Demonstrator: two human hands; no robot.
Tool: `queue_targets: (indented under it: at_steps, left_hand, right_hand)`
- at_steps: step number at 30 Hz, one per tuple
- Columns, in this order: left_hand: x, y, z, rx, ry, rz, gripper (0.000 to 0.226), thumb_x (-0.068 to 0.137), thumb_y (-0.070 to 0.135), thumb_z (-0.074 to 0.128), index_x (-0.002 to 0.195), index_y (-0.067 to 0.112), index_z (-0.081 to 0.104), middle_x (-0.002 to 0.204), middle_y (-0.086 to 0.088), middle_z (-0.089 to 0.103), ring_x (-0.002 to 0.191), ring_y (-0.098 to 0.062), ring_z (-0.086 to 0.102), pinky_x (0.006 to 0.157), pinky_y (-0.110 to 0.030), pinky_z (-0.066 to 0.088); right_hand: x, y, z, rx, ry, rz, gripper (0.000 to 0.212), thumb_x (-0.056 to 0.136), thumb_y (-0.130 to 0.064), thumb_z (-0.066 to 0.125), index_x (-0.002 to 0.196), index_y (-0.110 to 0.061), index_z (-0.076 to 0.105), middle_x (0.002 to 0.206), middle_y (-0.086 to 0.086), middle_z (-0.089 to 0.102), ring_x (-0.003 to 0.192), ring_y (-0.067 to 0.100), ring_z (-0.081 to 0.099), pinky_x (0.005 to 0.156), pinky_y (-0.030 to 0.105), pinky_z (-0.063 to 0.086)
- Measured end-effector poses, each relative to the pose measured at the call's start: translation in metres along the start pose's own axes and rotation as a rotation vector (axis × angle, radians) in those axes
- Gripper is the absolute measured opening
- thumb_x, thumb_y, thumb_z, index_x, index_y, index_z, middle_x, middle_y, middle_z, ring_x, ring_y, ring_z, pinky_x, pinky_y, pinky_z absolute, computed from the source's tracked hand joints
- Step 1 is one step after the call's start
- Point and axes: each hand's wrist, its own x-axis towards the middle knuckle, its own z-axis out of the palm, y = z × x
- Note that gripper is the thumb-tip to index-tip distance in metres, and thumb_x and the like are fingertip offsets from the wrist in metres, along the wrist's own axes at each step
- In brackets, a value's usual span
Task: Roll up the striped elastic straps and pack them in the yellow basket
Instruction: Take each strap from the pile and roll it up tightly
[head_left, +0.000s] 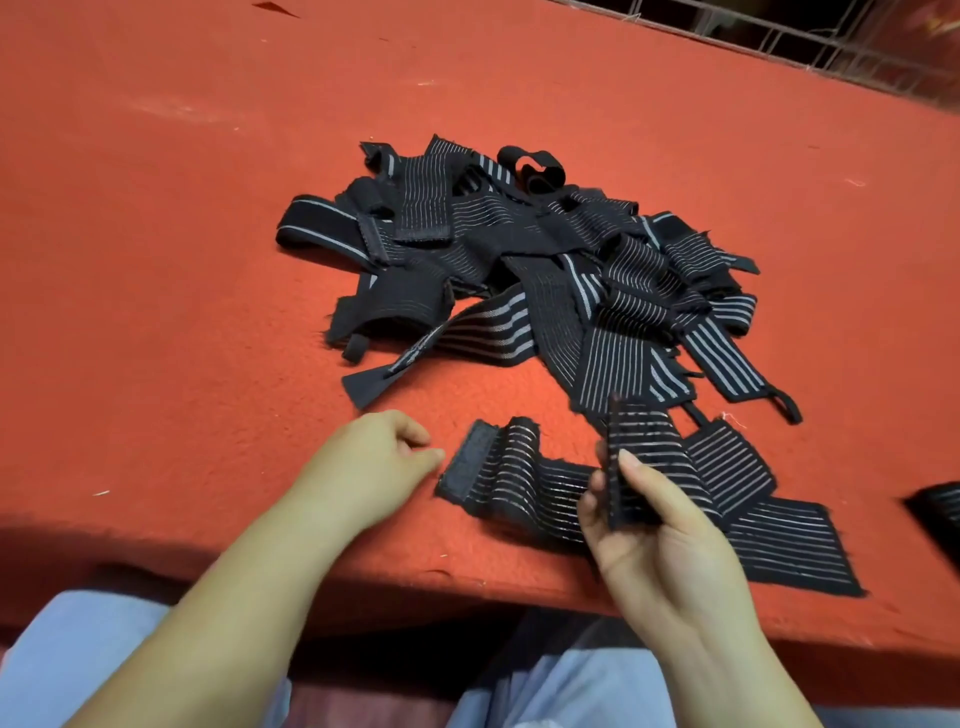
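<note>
Light is even and fairly bright across the red felt table (208, 208), seemingly from overhead, with a paler washed patch at the far left. Colours run warm and saturated. A soft dark shadow lies along the table's near edge at the left, and deep shade fills the space beneath it. The pile of striped straps (545, 260) is fairly sharp, its pale stripes catching light. The strap end (639, 457) held up by the right hand (660, 540) is smeared by motion blur. Wide-angle distortion tilts and bends the table's far edge; the wire grid (805, 47) at the far right is dim and soft.
</note>
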Motion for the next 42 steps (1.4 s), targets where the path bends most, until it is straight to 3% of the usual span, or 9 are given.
queue_targets:
  at_steps: [5, 13, 19, 22, 25, 28, 33, 38, 42]
  left_hand:
    - [0.004, 0.021, 0.016, 0.22, 0.017, -0.023, 0.03, 0.078, 0.05, 0.067, 0.071, 0.021, 0.061, 0.077, 0.008, 0.061, 0.087, -0.019, 0.06, 0.068, -0.025, 0.038]
    - [0.004, 0.007, -0.006, 0.032, -0.019, -0.105, 0.032, 0.071, 0.036, 0.076, 0.055, 0.016, 0.057, 0.052, 0.005, 0.057, 0.057, -0.016, 0.053, 0.058, -0.026, 0.037]
    - [-0.017, -0.006, -0.018, 0.415, 0.126, -0.024, 0.035, 0.073, 0.045, 0.073, 0.075, 0.025, 0.044, 0.081, 0.008, 0.05, 0.083, -0.019, 0.052, 0.068, -0.029, 0.036]
    - [-0.023, 0.004, -0.01, 0.061, 0.13, 0.142, 0.021, 0.077, 0.04, 0.071, 0.074, 0.026, 0.054, 0.072, 0.01, 0.056, 0.068, -0.007, 0.055, 0.061, -0.023, 0.037]
    - [-0.031, 0.026, -0.001, -0.522, -0.152, 0.025, 0.027, 0.084, 0.042, 0.06, 0.068, 0.021, 0.062, 0.059, 0.009, 0.062, 0.05, -0.002, 0.054, 0.048, -0.016, 0.039]
    - [-0.034, 0.031, 0.007, -0.635, -0.222, 0.031, 0.026, 0.087, 0.025, 0.062, 0.063, 0.019, 0.057, 0.05, 0.01, 0.058, 0.048, -0.002, 0.054, 0.049, -0.016, 0.045]
    - [-0.022, 0.011, -0.007, -0.628, -0.179, -0.039, 0.023, 0.084, 0.014, 0.067, 0.062, 0.014, 0.061, 0.043, 0.005, 0.055, 0.038, -0.002, 0.05, 0.045, -0.016, 0.048]
    - [-0.006, -0.019, -0.015, -0.284, -0.105, -0.047, 0.014, 0.084, 0.015, 0.068, 0.07, 0.014, 0.07, 0.052, -0.002, 0.06, 0.044, -0.01, 0.052, 0.057, -0.027, 0.053]
    - [-0.002, -0.023, -0.015, -0.254, -0.089, -0.085, 0.017, 0.081, 0.012, 0.071, 0.066, 0.02, 0.066, 0.054, -0.004, 0.062, 0.049, -0.016, 0.056, 0.061, -0.03, 0.054]
  right_hand:
    - [0.002, 0.016, 0.001, -0.05, 0.042, -0.034, 0.023, 0.065, -0.003, 0.062, 0.085, -0.012, 0.066, 0.079, 0.001, 0.07, 0.068, 0.013, 0.067, 0.077, 0.031, 0.055]
    - [0.005, 0.02, 0.001, -0.08, 0.022, -0.067, 0.03, 0.067, 0.0, 0.062, 0.095, -0.009, 0.067, 0.09, 0.005, 0.072, 0.083, 0.018, 0.068, 0.074, 0.026, 0.058]
    - [0.006, 0.038, 0.015, -0.27, 0.151, -0.2, 0.017, 0.078, 0.007, 0.062, 0.085, -0.007, 0.069, 0.085, 0.003, 0.073, 0.084, 0.02, 0.068, 0.081, 0.033, 0.053]
    - [0.003, 0.046, 0.025, -0.304, 0.154, -0.192, 0.015, 0.078, 0.007, 0.064, 0.086, -0.004, 0.069, 0.087, 0.007, 0.072, 0.085, 0.024, 0.067, 0.082, 0.037, 0.051]
    - [-0.002, 0.05, 0.033, -0.383, 0.115, -0.192, 0.012, 0.08, 0.005, 0.063, 0.081, -0.003, 0.072, 0.083, 0.009, 0.074, 0.077, 0.022, 0.068, 0.071, 0.032, 0.051]
    - [-0.007, 0.053, 0.038, -0.382, 0.054, -0.212, 0.014, 0.081, 0.004, 0.062, 0.076, -0.004, 0.072, 0.08, 0.01, 0.073, 0.074, 0.021, 0.068, 0.067, 0.031, 0.051]
    - [0.002, 0.048, 0.028, -0.258, 0.163, -0.335, 0.017, 0.085, 0.001, 0.06, 0.1, -0.001, 0.067, 0.102, 0.013, 0.072, 0.098, 0.027, 0.068, 0.092, 0.041, 0.051]
    - [0.006, 0.057, 0.01, -0.723, 0.212, -0.628, 0.038, 0.085, 0.003, 0.063, 0.118, -0.013, 0.059, 0.12, -0.004, 0.063, 0.114, 0.005, 0.057, 0.103, 0.017, 0.038]
    - [0.007, 0.062, 0.004, -0.797, 0.186, -0.675, 0.048, 0.085, 0.008, 0.061, 0.128, -0.011, 0.05, 0.126, -0.001, 0.057, 0.111, -0.005, 0.05, 0.094, -0.001, 0.031]
